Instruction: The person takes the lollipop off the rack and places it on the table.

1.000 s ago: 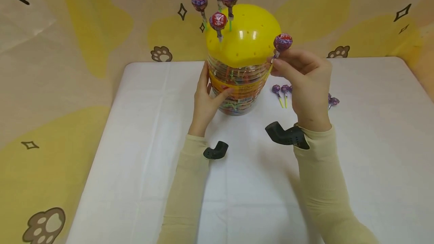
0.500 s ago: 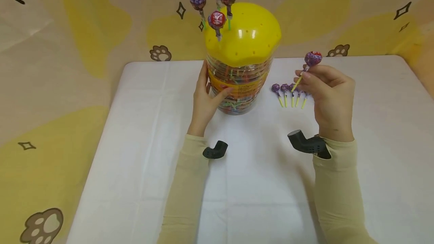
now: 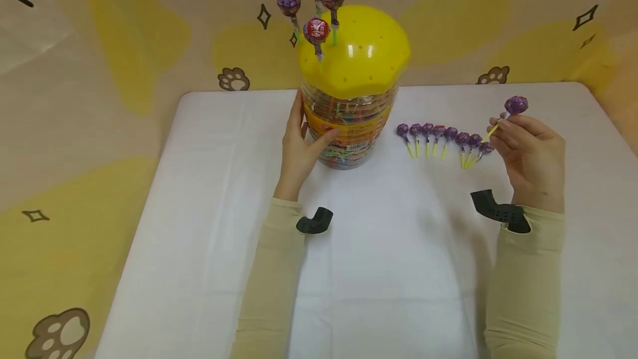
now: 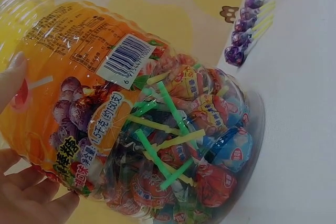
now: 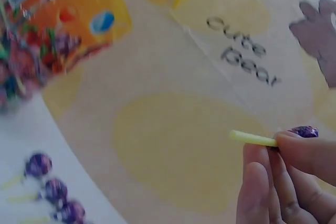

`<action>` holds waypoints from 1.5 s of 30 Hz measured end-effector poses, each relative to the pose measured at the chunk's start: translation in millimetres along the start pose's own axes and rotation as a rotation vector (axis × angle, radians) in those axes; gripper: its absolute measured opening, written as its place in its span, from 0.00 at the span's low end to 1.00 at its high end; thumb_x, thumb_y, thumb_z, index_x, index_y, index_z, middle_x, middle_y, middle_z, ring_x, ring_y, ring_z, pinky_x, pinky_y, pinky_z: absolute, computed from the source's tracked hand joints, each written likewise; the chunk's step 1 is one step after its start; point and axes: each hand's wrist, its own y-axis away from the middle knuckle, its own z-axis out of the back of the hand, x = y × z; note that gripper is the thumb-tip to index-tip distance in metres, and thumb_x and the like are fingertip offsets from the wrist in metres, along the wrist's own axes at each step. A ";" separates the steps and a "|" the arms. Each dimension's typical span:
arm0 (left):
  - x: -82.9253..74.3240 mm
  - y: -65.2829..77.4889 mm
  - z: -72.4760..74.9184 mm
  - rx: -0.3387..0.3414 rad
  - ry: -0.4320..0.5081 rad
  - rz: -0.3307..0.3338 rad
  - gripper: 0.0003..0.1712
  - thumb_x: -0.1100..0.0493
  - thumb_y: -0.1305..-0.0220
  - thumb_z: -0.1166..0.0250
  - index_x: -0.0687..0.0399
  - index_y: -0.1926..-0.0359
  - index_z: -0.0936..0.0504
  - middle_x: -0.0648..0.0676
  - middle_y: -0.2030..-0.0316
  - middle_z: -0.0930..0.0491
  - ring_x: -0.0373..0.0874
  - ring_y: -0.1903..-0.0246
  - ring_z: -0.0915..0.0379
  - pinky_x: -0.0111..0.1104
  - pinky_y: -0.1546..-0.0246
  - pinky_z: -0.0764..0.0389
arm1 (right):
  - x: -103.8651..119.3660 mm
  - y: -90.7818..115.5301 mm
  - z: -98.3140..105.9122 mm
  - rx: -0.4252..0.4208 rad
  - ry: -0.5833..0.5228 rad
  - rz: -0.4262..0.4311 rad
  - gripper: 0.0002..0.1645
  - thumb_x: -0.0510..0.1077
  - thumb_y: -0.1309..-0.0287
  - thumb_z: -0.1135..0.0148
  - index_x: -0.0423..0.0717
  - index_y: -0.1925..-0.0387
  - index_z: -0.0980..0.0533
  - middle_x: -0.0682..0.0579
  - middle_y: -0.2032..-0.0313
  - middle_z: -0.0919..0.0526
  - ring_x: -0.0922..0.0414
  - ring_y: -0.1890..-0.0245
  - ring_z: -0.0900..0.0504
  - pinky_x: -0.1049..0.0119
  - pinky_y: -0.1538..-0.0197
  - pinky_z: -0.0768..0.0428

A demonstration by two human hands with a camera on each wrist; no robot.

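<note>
My left hand grips the side of a clear plastic candy jar, thumb across its orange label. Through the wall in the left wrist view, many wrapped lollipops show inside. The jar's domed yellow lid has small holes, and several lollipops stand upright in its left part. Off to the right, my right hand pinches one purple-wrapped lollipop by its yellow stick, candy end up. In the right wrist view the stick points away from the fingertips, and its candy is mostly hidden.
A row of several purple lollipops lies on the white table, between the jar and my right hand. Behind the table hangs a yellow and beige cloth with paw prints. A black wrist mount juts from my right sleeve.
My right hand has moved from beside the jar's lid rightward and down, carrying the lollipop, so the whole row on the table now shows. My left hand still holds the jar.
</note>
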 end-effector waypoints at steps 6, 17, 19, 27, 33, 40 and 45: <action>-0.8 0.1 0.4 0.000 0.001 0.013 0.54 0.54 0.42 0.31 0.49 0.25 0.57 0.49 0.27 0.55 0.40 0.29 0.58 0.36 0.32 0.46 | 13.9 -3.8 34.5 -0.123 0.112 -0.193 0.05 0.25 0.46 0.40 0.27 0.67 0.19 0.40 0.68 0.15 0.49 0.71 0.15 0.64 0.66 0.15; -0.4 0.4 0.1 0.002 -0.007 0.015 0.53 0.53 0.42 0.32 0.48 0.25 0.57 0.49 0.27 0.55 0.40 0.29 0.59 0.36 0.31 0.47 | 7.6 -9.8 86.4 -0.218 0.182 -0.385 0.08 0.25 0.45 0.41 0.32 0.70 0.17 0.43 0.70 0.15 0.52 0.71 0.15 0.65 0.65 0.16; -1.0 1.0 0.0 0.001 -0.003 0.016 0.52 0.54 0.41 0.32 0.48 0.25 0.57 0.49 0.27 0.55 0.40 0.29 0.59 0.36 0.31 0.47 | 5.5 -10.1 90.2 -0.228 0.191 -0.402 0.08 0.25 0.45 0.41 0.32 0.70 0.16 0.44 0.69 0.14 0.52 0.70 0.14 0.64 0.64 0.16; -1.0 0.7 0.0 0.002 0.004 0.024 0.52 0.54 0.41 0.33 0.49 0.25 0.57 0.49 0.27 0.55 0.39 0.29 0.59 0.35 0.31 0.47 | -0.8 -11.3 94.7 -0.302 0.189 -0.408 0.09 0.24 0.46 0.41 0.31 0.74 0.17 0.44 0.73 0.15 0.53 0.72 0.14 0.63 0.67 0.16; -0.6 -0.1 -0.1 -0.003 0.005 0.026 0.53 0.55 0.42 0.32 0.49 0.26 0.57 0.49 0.27 0.55 0.39 0.29 0.59 0.34 0.32 0.47 | -5.0 -13.8 93.9 -0.350 0.301 -0.393 0.08 0.25 0.49 0.37 0.35 0.77 0.16 0.47 0.75 0.15 0.56 0.75 0.15 0.67 0.68 0.16; -0.5 0.0 -0.4 -0.005 0.006 0.020 0.53 0.55 0.42 0.32 0.50 0.26 0.57 0.49 0.27 0.55 0.40 0.29 0.58 0.35 0.32 0.47 | -8.1 -15.0 91.1 -0.382 0.413 -0.398 0.09 0.26 0.52 0.34 0.38 0.80 0.17 0.50 0.77 0.16 0.58 0.76 0.16 0.69 0.68 0.16; -0.3 -0.1 -0.5 -0.003 0.011 0.013 0.53 0.56 0.41 0.32 0.50 0.26 0.57 0.49 0.27 0.54 0.39 0.29 0.58 0.34 0.31 0.47 | -9.8 -15.4 88.2 -0.373 0.446 -0.372 0.11 0.25 0.50 0.36 0.39 0.80 0.17 0.50 0.77 0.17 0.58 0.77 0.16 0.70 0.68 0.17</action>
